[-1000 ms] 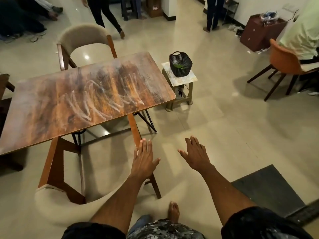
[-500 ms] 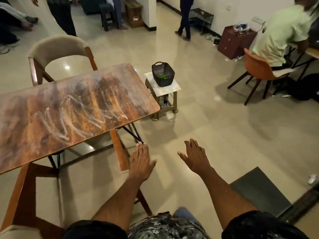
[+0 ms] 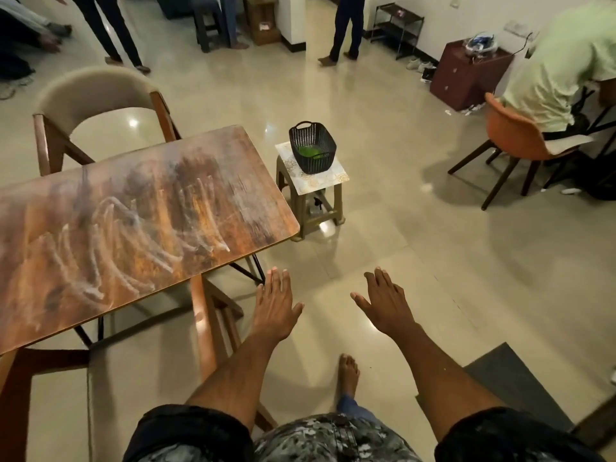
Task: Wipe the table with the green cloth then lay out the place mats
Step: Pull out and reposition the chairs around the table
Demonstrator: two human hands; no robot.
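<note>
Tiled floor [image 3: 433,245] lies under both spread, empty hands, table [image 3: 140,228] beside left hand [image 3: 275,306].

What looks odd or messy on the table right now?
The table is smeared with pale, curved streaks across the middle of its top. The green cloth lies in the black basket on the stool beside it.

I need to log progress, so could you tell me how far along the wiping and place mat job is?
Nothing looks done yet: the table carries pale smears and no place mats are in view. Both the left hand and right hand are held out open and empty above the floor. Something green, probably the green cloth, lies in the black basket on the stool beside the table. Fetching it, wiping and laying mats all remain.
</note>
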